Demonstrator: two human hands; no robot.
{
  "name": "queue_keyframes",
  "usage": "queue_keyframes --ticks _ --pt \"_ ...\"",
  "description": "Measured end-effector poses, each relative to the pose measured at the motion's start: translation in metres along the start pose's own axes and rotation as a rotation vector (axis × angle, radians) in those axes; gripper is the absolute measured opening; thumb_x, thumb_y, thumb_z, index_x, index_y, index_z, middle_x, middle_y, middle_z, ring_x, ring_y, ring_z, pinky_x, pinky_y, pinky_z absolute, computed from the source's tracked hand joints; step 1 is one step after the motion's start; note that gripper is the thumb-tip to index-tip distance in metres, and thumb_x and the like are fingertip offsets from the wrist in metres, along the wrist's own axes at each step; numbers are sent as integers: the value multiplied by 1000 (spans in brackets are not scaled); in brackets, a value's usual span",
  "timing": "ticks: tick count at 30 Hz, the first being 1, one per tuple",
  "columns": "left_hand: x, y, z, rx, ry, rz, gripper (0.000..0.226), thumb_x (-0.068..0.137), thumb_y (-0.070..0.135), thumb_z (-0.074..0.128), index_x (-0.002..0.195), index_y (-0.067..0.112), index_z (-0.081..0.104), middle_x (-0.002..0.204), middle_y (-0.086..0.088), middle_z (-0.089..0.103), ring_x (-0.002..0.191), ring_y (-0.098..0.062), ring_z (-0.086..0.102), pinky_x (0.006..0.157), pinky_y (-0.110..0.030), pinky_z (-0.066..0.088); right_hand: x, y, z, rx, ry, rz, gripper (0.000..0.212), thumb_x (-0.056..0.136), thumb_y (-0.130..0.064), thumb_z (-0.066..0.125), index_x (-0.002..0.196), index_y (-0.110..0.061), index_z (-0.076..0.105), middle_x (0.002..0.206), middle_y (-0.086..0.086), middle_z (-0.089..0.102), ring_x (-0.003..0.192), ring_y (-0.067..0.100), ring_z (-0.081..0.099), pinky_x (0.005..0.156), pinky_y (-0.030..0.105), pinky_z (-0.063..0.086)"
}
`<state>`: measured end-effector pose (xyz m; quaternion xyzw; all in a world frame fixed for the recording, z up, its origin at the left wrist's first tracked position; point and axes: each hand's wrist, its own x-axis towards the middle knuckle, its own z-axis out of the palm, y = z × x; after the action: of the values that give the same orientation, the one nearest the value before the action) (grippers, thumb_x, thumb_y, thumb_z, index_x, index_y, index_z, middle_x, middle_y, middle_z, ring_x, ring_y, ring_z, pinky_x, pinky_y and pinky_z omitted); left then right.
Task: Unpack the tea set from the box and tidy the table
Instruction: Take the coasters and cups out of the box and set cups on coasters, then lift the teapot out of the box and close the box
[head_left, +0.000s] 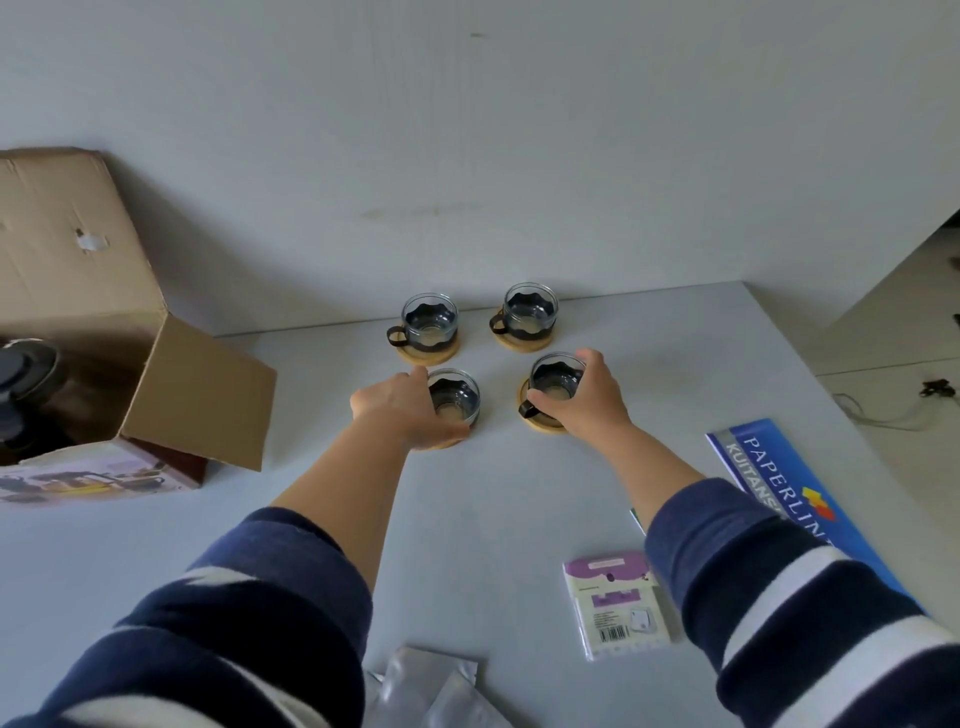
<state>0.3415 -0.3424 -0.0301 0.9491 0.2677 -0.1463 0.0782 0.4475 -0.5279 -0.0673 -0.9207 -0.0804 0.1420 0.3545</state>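
1. Four glass cups stand on round wooden coasters in the middle of the frame, on the white desk (519, 493).
2. The left hand (400, 408) is closed around the near left cup (457, 397).
3. The right hand (587, 400) is closed around the near right cup (553, 382).
4. The far left cup (428, 322) and the far right cup (530, 312) stand free, near the wall.
5. At the left edge of the frame the open cardboard box (104, 332) holds a dark teapot (21, 384).
6. A blue booklet (784, 483) lies at the right.
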Motion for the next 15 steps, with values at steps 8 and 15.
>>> queue_keyframes --ticks 8,15 --pt "-14 -52 -37 -65 121 -86 76 90 68 38 148 19 30 149 -4 42 132 -30 45 94 -45 42 -6 -57 -6 -292 -8 -173 91 73 -60 69 145 -23 26 148 7 30 137 30 25 105 47 35" --pt "-35 -162 -75 -70 309 -194 66 95 55 42 148 17 34 153 -10 35 142 -30 28 109 -53 30 -39 -159 41 -408 -178 -375 75 77 -57 65 139 -24 38 140 9 39 132 31 30 102 45 39"
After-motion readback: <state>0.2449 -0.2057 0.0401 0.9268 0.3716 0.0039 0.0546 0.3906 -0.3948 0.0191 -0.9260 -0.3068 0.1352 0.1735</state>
